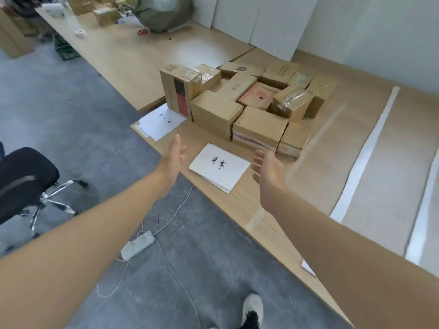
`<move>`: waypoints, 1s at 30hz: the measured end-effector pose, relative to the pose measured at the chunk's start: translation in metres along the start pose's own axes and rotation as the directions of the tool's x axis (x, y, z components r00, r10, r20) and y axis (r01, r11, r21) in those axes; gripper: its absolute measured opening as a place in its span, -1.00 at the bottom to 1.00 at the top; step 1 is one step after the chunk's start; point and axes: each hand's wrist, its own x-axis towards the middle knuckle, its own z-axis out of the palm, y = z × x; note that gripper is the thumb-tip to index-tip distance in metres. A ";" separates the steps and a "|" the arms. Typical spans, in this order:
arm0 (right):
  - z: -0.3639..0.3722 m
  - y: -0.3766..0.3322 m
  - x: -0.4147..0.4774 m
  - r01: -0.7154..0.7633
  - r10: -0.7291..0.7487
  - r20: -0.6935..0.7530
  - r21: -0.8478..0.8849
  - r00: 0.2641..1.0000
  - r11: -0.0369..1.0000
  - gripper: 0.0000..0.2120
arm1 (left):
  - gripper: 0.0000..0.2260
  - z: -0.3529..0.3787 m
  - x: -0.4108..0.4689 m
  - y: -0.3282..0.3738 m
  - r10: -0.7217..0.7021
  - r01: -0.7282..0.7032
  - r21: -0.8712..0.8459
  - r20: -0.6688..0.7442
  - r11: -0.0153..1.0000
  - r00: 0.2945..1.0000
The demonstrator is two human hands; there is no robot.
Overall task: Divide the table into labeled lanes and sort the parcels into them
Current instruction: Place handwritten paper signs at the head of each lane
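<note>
Several brown cardboard parcels [251, 103] are packed together on the wooden table [316, 162]. A white paper label with handwritten characters [219, 167] lies near the table's front edge. Another white sheet marked "1 - 4" [161, 121] lies at the table's corner, left of a tall parcel [177, 91]. My left hand [174, 157] is held out with straight fingers just left of the handwritten label, holding nothing. My right hand [267, 169] hovers with relaxed fingers to that label's right, also holding nothing. White tape strips [365, 153] run across the table at the right.
A black office chair [21, 181] stands on the grey floor at left. A white power strip [137, 244] with cables lies on the floor beside the table edge. More boxes [104, 15], a tape roll [80, 32] and a grey-green bag [164, 10] sit far back.
</note>
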 end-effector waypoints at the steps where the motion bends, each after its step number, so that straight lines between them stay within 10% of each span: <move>1: 0.008 0.005 0.014 -0.033 0.033 -0.006 -0.003 0.999 0.999 -0.64 | -0.40 0.000 0.016 -0.004 -0.008 0.008 0.001 0.007 1.000 1.000; 16: 0.084 0.074 0.184 -0.346 0.331 -0.101 -0.293 0.938 0.891 -0.35 | -0.44 0.050 0.230 -0.050 -0.236 0.209 0.175 0.151 0.962 0.960; 23: 0.096 0.071 0.194 -0.371 0.342 -0.143 -0.330 0.929 0.868 -0.34 | -0.09 0.049 0.270 -0.067 -0.366 0.287 0.291 0.270 0.913 0.890; 30: 0.095 0.062 0.175 -0.345 0.304 -0.240 -0.155 0.922 0.926 -0.39 | -0.45 0.042 0.254 -0.027 -0.265 0.157 0.337 0.301 0.928 0.916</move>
